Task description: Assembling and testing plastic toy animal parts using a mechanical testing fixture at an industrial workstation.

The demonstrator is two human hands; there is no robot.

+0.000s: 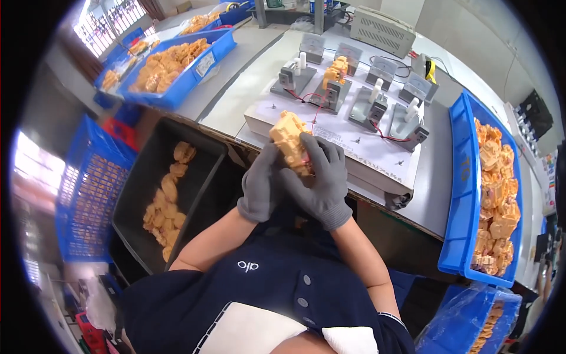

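Between my two gloved hands is a yellow-orange moulded plastic part (290, 137), blocky and tilted, raised over the front edge of a white test board (368, 168). My right hand (323, 180), in a grey glove, has its fingers wrapped round the right side of the part. On the other side, my left hand (258, 186), gloved in the same grey, closes against the part's left and lower edge; its fingertips are partly hidden behind it. A similar yellow-orange part (337, 71) sits on one of the grey fixtures (339, 97) of the board, just beyond my hands.
Several wired fixtures and panel meters (382, 69) stand on the board, with a beige power unit (382, 32) behind. Blue bins of parts lie at right (463, 194) and far left (221, 48). A black bin (203, 171) with some parts stands below left, beside a blue basket (88, 200).
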